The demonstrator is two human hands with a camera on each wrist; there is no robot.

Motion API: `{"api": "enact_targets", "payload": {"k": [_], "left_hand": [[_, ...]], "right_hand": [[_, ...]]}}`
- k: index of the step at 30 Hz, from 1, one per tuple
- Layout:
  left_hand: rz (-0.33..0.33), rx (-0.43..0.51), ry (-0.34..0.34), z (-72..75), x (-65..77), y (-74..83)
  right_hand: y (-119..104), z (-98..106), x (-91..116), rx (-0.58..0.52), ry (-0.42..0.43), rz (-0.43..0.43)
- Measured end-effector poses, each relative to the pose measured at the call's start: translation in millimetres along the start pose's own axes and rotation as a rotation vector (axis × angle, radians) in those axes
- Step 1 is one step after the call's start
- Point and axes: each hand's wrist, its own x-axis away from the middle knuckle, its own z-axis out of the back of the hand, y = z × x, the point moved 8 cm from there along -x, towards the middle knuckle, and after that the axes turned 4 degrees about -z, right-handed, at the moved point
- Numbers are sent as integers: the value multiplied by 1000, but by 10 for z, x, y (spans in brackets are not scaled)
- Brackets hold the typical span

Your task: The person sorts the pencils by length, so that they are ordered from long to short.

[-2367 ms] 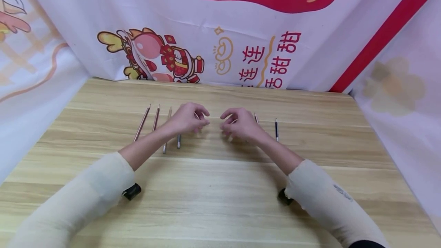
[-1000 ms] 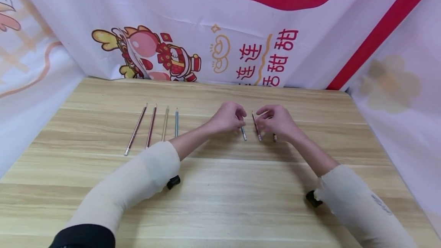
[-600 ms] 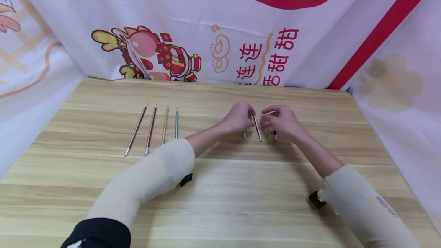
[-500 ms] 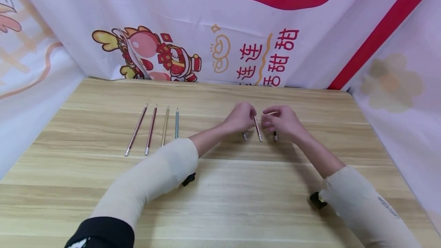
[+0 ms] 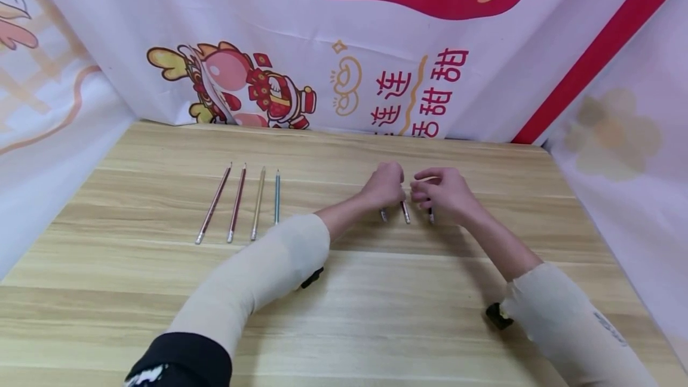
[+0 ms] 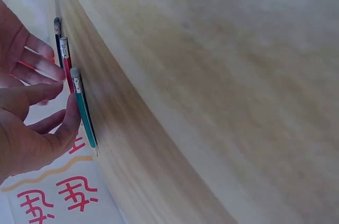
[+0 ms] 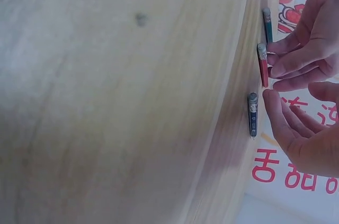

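Red pencil (image 7: 262,66) is lying between teal pencil (image 6: 83,115) and navy pencil (image 7: 253,119), by your left hand (image 5: 384,187), whose pinch we cannot tell; your right hand (image 5: 445,190) is hovering, fingers loosely curved.

The red pencil (image 7: 263,68) lies between a teal pencil (image 6: 84,113) and navy pencil (image 7: 252,119).

The tabletop (image 5: 376,315) shows smooth wood grain with a soft sheen. The red pencil (image 7: 264,69), teal pencil (image 6: 85,115) and dark blue pencil (image 7: 253,123) have smooth, lightly glossy coats; the tan pencil (image 5: 258,202) looks wood-toned. An end band (image 6: 77,79) appears silvery, like metal. The backdrop (image 5: 301,20) is creased, printed matt cloth; the pale sleeves (image 5: 575,321) are soft, matt fabric, the black cuff (image 5: 185,358) likewise cloth.
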Motion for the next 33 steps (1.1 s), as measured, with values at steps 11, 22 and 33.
{"api": "enact_targets", "payload": {"k": [11, 22, 33], "left_hand": [[-35, -56, 21, -74, -71, 67], [5, -39, 34, -87, -86, 34], [65, -5, 53, -69, -91, 11]], "right_hand": [[10, 28, -50, 17, 18, -7], [30, 21, -64, 1, 18, -12], [49, 11, -63, -44, -3, -10]]}}
